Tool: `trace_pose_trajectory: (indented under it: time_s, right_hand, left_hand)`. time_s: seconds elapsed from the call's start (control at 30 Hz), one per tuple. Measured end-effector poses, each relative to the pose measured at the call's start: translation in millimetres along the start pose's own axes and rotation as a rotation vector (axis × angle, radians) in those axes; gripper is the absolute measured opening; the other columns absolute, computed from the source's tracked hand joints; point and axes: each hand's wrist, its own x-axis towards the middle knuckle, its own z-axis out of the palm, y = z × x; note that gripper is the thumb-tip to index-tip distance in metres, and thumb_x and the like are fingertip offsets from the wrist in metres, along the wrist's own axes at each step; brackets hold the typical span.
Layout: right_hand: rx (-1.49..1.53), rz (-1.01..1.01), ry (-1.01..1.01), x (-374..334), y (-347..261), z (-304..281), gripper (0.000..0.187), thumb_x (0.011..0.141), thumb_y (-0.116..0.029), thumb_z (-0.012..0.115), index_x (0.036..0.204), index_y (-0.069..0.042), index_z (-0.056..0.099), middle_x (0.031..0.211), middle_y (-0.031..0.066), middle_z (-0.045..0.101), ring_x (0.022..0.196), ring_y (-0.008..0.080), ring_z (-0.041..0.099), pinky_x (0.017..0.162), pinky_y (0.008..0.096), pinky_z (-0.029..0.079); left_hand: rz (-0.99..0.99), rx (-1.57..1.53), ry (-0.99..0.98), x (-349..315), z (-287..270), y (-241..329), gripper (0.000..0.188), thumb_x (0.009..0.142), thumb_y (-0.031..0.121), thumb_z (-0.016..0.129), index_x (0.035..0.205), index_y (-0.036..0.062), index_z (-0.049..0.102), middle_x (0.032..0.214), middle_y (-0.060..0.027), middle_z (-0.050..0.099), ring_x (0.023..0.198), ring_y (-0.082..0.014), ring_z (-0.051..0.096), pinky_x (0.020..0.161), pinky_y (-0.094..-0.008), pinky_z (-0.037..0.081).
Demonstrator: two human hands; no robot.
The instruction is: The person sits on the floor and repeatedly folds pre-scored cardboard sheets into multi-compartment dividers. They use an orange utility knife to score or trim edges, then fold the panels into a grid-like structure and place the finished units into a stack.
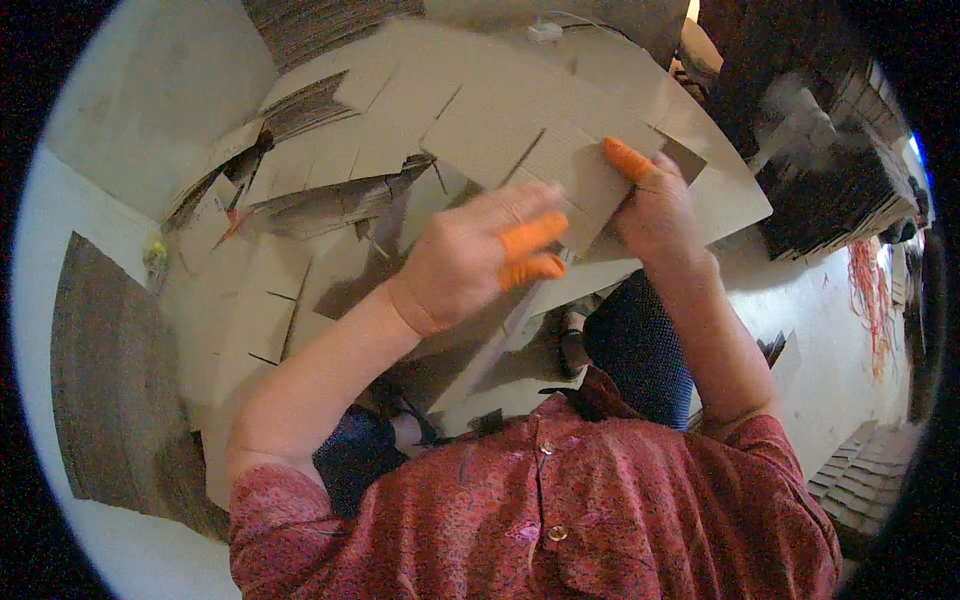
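My left hand [485,245] is over the slotted cardboard in front of me, its fingers stretched out and slightly smeared by motion. Orange covers sit on two of its digits, and nothing shows in its grasp. At the right end of a slotted cardboard sheet [560,165], my right hand [658,205] has its orange-covered digit on top of the board. Its other fingers curl along the edge, partly hidden. Under both hands, more tan cardboard [420,90] with cut slots covers the work surface.
A dark stack of cardboard [840,190] stands at the right, with red strings [872,300] hanging below. Grey-brown cardboard stacks [110,380] lie at the left. Orange-handled scissors or a similar tool [233,222] rest at the left. A white plug block [545,32] with a cable lies at the back.
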Motion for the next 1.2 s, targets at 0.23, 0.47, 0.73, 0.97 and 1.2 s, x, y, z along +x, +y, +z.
trace_pose_trajectory:
  time_s: [0.23,0.47,0.73,0.97,1.2]
  right_hand:
    - [-0.235,-0.096,0.019,-39,-3,-66,0.015,0.085,-0.011,0.063,0.097,-0.002,0.066,0.081,0.0028,0.067,0.076,0.0159,0.062,0.07,0.0282,0.049]
    - [-0.24,-0.056,-0.141,-59,24,-51,0.016,0.089,-0.011,0.059,0.097,0.0,0.064,0.081,0.001,0.066,0.075,0.0071,0.054,0.067,0.0246,0.046]
    - [-0.211,0.165,-0.178,-68,45,-50,0.017,0.088,-0.01,0.058,0.1,0.001,0.064,0.084,0.0015,0.065,0.078,0.0087,0.054,0.068,0.0253,0.046]
    - [-0.291,0.027,-0.227,-73,63,-52,0.015,0.087,-0.009,0.06,0.099,0.0,0.063,0.079,0.0066,0.067,0.072,0.0081,0.054,0.063,0.0259,0.046]
    - [-0.346,0.087,-0.263,-71,24,-48,0.011,0.085,-0.005,0.06,0.094,0.001,0.064,0.069,0.0098,0.063,0.065,0.0067,0.052,0.06,0.0258,0.045]
  left_hand:
    - [-0.834,-0.29,0.469,-19,-48,-104,0.058,0.08,0.015,0.071,0.128,-0.0022,0.042,0.099,-0.0089,0.061,0.073,-0.0128,0.058,0.065,-0.0256,0.049]
    - [-1.014,-0.311,0.178,-49,-20,-141,0.026,0.082,0.014,0.068,0.1,-0.0034,0.062,0.086,-0.0089,0.065,0.074,-0.0123,0.059,0.066,-0.0249,0.047]
    - [-1.082,0.299,-0.141,-63,-25,-141,0.033,0.082,0.022,0.068,0.101,-0.0049,0.061,0.09,-0.0137,0.067,0.073,-0.0212,0.062,0.068,-0.0308,0.048]
    - [-0.736,0.134,-0.077,-22,-3,-14,0.026,0.076,0.031,0.072,0.079,0.0056,0.068,0.076,-0.0146,0.064,0.066,-0.0301,0.062,0.058,-0.0369,0.047]
    - [-0.63,0.063,-0.384,-21,29,42,0.018,0.078,0.022,0.067,0.084,0.0044,0.067,0.078,-0.0163,0.065,0.072,-0.0329,0.063,0.064,-0.0392,0.05]
